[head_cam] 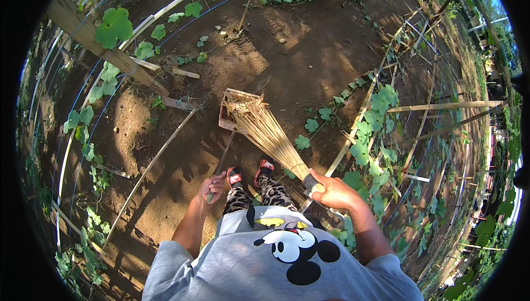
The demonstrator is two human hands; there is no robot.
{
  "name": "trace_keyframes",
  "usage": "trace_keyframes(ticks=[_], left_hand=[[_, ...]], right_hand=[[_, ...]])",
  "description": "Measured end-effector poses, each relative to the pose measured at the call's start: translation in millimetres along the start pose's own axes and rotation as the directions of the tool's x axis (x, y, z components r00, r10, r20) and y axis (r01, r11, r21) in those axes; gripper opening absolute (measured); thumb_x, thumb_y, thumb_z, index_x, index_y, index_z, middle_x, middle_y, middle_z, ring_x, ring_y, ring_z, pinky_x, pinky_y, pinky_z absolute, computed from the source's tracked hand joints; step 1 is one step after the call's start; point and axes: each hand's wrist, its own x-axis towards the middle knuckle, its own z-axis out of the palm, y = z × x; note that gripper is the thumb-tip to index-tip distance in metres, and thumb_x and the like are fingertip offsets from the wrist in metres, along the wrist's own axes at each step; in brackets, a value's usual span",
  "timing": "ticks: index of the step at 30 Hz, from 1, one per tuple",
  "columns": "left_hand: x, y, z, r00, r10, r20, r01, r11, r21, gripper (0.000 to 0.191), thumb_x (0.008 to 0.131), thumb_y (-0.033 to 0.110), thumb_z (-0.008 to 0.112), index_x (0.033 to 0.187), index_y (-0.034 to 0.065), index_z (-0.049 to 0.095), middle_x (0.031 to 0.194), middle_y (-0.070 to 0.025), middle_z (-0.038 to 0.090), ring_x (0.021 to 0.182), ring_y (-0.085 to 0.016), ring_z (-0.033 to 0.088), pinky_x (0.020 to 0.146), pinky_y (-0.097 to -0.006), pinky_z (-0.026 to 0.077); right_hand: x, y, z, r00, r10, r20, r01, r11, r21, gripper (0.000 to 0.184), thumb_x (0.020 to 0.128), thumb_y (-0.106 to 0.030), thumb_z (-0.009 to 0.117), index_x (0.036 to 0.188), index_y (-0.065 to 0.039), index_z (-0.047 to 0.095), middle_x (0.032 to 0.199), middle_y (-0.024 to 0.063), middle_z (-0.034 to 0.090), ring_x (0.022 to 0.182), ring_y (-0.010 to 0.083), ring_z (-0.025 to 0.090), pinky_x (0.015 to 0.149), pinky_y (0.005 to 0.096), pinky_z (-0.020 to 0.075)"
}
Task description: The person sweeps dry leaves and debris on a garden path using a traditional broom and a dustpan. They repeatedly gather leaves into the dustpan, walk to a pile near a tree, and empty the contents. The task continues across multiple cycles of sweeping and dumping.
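My right hand (pixel 334 191) grips the bound end of a stick broom (pixel 275 141), made of many thin pale sticks. The broom slants away to the upper left, its spread tips over a small plastic basket (pixel 227 123). Dry leaves (pixel 244 104) lie in and over the basket, partly under the broom tips. My left hand (pixel 212 188) is closed around a thin dark stick handle (pixel 225 152), whose far end meets the near side of the basket. How the handle joins the basket cannot be made out.
A thick wooden post (pixel 136 71) slants in at upper left. A thin pole (pixel 149 166) runs along the left. Leafy vines (pixel 366 131) climb a bamboo trellis (pixel 352 135) on the right. Blue strings cross the left side. A short stake (pixel 248 5) stands ahead in the soil.
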Motion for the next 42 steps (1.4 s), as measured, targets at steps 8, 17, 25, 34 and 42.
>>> trace_keyframes(ticks=[8,17,25,34,42], left_hand=[[80.3,8.7,57.0,0.993,-0.098,0.066,0.094,0.994,0.062,0.022,0.096,0.008,0.046,0.115,-0.0027,0.050,0.069,0.0017,0.043,0.047,-0.005,0.041,0.042,-0.0202,0.038],[148.9,4.3,136.4,0.987,-0.148,-0.055,0.153,0.981,0.116,0.019,0.098,0.009,0.042,0.108,-0.0034,0.052,0.067,0.0019,0.042,0.045,-0.004,0.041,0.039,-0.0202,0.039],[269.0,-25.6,234.4,0.984,-0.131,-0.124,0.145,0.982,0.117,0.020,0.096,0.010,0.042,0.105,-0.0043,0.054,0.068,0.0014,0.045,0.043,-0.003,0.044,0.039,-0.0201,0.042],[438.0,-72.4,406.9,0.978,-0.146,-0.151,0.155,0.986,0.052,0.019,0.098,0.007,0.037,0.107,-0.0040,0.050,0.067,0.0030,0.042,0.044,-0.003,0.041,0.042,-0.0188,0.038],[612.9,-82.9,578.5,0.954,-0.251,-0.163,0.261,0.964,0.047,0.017,0.095,0.008,0.042,0.100,-0.0062,0.049,0.068,0.0004,0.042,0.048,-0.005,0.042,0.045,-0.0213,0.041]], right_hand=[[-21.9,60.0,-24.4,0.966,0.044,-0.255,0.099,0.849,0.519,0.072,0.078,-0.014,0.065,0.144,-0.006,0.038,0.119,0.0100,0.060,0.100,0.0148,0.059,0.090,0.0267,0.0434],[83.2,108.9,-13.1,0.953,0.169,-0.250,0.244,0.055,0.968,0.073,0.090,-0.009,0.052,0.152,-0.020,0.015,0.091,0.0106,0.060,0.069,0.0167,0.061,0.057,0.0310,0.0539],[193.3,160.1,-82.5,0.926,0.350,-0.139,0.154,-0.015,0.988,0.082,0.091,-0.009,0.054,0.153,-0.028,0.004,0.091,0.0087,0.059,0.071,0.0180,0.061,0.057,0.0335,0.0536],[281.5,219.1,-261.9,0.973,0.209,0.095,-0.022,-0.325,0.945,0.084,0.088,-0.023,0.059,0.152,-0.033,0.005,0.089,0.0115,0.062,0.072,0.0204,0.062,0.063,0.0395,0.0531],[368.6,235.1,-406.9,0.975,0.204,0.093,-0.002,-0.409,0.913,0.052,0.086,-0.017,0.053,0.137,-0.022,0.044,0.086,0.0120,0.059,0.076,0.0217,0.063,0.061,0.0388,0.0546]])
